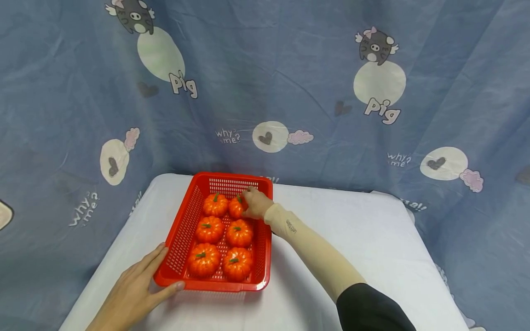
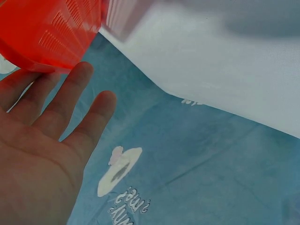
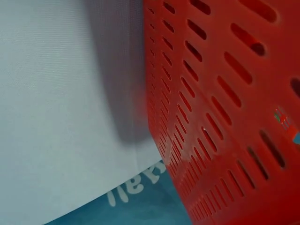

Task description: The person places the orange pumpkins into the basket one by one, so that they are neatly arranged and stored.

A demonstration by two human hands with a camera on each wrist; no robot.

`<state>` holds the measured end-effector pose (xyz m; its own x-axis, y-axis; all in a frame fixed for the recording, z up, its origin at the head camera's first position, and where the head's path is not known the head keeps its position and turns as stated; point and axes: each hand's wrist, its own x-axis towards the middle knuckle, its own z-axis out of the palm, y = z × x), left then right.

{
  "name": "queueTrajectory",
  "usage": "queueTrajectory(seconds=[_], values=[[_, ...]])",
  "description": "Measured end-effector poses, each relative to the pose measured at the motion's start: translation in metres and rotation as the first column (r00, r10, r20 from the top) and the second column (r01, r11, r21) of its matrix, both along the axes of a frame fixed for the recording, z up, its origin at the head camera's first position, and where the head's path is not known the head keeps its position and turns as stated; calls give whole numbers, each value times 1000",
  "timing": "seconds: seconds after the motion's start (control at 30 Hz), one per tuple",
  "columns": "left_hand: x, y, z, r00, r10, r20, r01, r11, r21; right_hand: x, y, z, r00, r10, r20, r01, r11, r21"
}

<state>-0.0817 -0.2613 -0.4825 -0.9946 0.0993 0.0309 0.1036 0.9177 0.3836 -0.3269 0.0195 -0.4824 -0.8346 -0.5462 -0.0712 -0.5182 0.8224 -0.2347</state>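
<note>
A red plastic basket [image 1: 175,239] with slotted walls stands on the table, with several small orange pumpkins inside in two columns. My right hand [image 1: 256,203] reaches over the basket's right rim, thumb and fingers around the far-right pumpkin [image 1: 235,209], which it partly covers. Beside that one sits the far-left pumpkin [image 1: 215,205]. At the near left corner my left hand [image 1: 136,285] touches the rim, fingers extended and thumb by the front edge. The left wrist view shows this hand [image 2: 42,126] against the basket wall [image 2: 61,33]. Only the slotted basket side [image 3: 211,108] fills the right wrist view; the hand is out of it.
The basket stands on a white-covered table [image 1: 339,230], whose surface extends to its right. Behind and beside the table hangs a blue curtain [image 1: 232,92] printed with pigs and lettering. The basket's back rim is close to the curtain.
</note>
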Motion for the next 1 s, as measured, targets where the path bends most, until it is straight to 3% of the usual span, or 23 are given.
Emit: queueTrajectory(seconds=[0.3, 0.47, 0.63, 0.73, 0.83, 1.0], values=[[-2, 3, 2, 1000, -9, 7, 9, 1000, 3, 0, 9, 7, 1000, -14, 20, 15, 999, -41], [-2, 3, 1, 1000, -18, -4, 18, 1000, 9, 9, 23, 21, 1000, -27, 4, 27, 984, -177], [-2, 2, 0, 1000, -20, -17, 20, 1000, 6, 29, 45, 31, 991, -77, -107, 38, 946, -322], [-1, 1, -1, 999, -25, -43, 25, 1000, 6, 43, 63, 30, 969, -120, -216, 27, 920, -390], [0, 1, -2, 999, -20, -49, 20, 1000, 7, 58, 85, 22, 930, -171, -324, 10, 897, -443], [0, 2, -1, 999, -10, -31, 10, 1000, 1, 85, 131, 5, 883, -275, -380, 53, 864, -500]])
